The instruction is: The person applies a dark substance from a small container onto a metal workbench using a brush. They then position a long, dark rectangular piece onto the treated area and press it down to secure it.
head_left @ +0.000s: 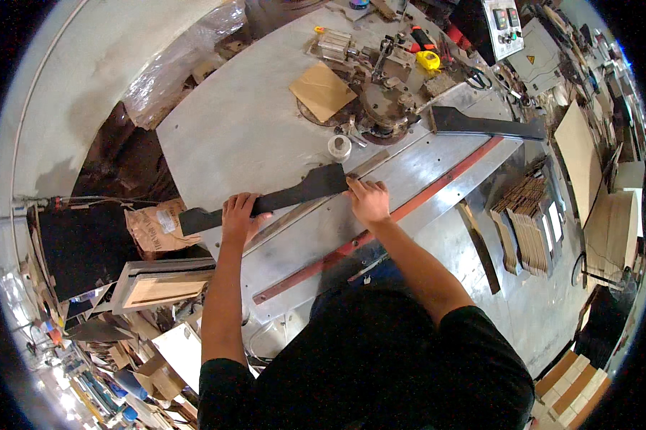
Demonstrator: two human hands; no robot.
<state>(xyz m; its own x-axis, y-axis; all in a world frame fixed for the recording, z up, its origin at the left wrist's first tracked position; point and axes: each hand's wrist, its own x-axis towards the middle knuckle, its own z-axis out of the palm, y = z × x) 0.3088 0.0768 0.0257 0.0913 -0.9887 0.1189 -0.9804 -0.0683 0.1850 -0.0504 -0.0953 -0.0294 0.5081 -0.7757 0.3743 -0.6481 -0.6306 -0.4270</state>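
A long black panel (326,180) with a stepped, curved edge lies slantwise over the metal worktable, between my two hands. My left hand (243,215) grips it toward its left end, fingers over the top and thumb along the near edge. At the right end my right hand (369,201) pinches the panel's corner; its fingertips are partly hidden. Just beyond the panel stands a small white roll (339,147). Behind that is a machine head (384,107) with metal fittings, and a square of brown cardboard (323,91) rests beside it.
A red strip (438,184) runs along the metal table (222,129). Similar black panels (481,125) lie at the right. A yellow tape measure (428,60) and scissors (478,77) sit at the back. Stacked shaped boards (527,226) stand right; a button control box (506,29) is behind.
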